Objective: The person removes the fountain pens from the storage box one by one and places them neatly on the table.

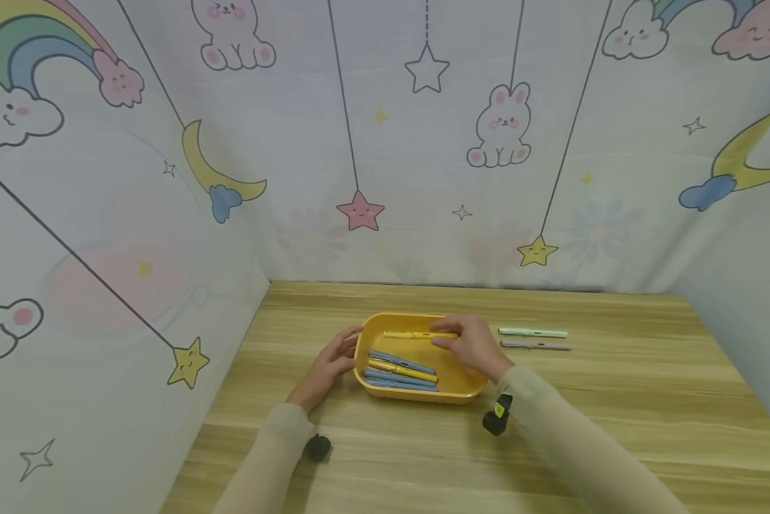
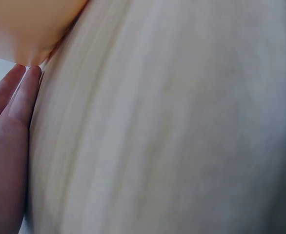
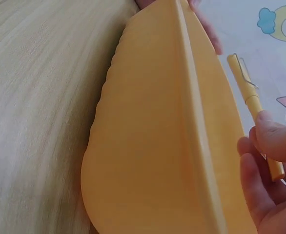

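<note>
Between the thumb and fingers of my right hand (image 1: 478, 346) is a capped yellow pen (image 3: 243, 80) with a wire clip, pinched over the far part of a yellow plastic basket (image 1: 423, 398). My left hand (image 1: 326, 368) rests its fingers against the basket's left side; in the left wrist view those fingers (image 2: 28, 95) look straight, tips at the basket wall. Inside the basket, toward its near left, lie a yellow pen (image 1: 411, 370) and several blue-grey pens (image 1: 398, 383). The right wrist view has the basket wall covering these pens.
Right of the basket, a mint green pen (image 1: 533, 333) and a greyish-mauve pen (image 1: 536, 345) lie side by side on the wood-grain table (image 1: 616, 400). Pale curtains (image 1: 411, 157) printed with stars and rabbits enclose the back and sides.
</note>
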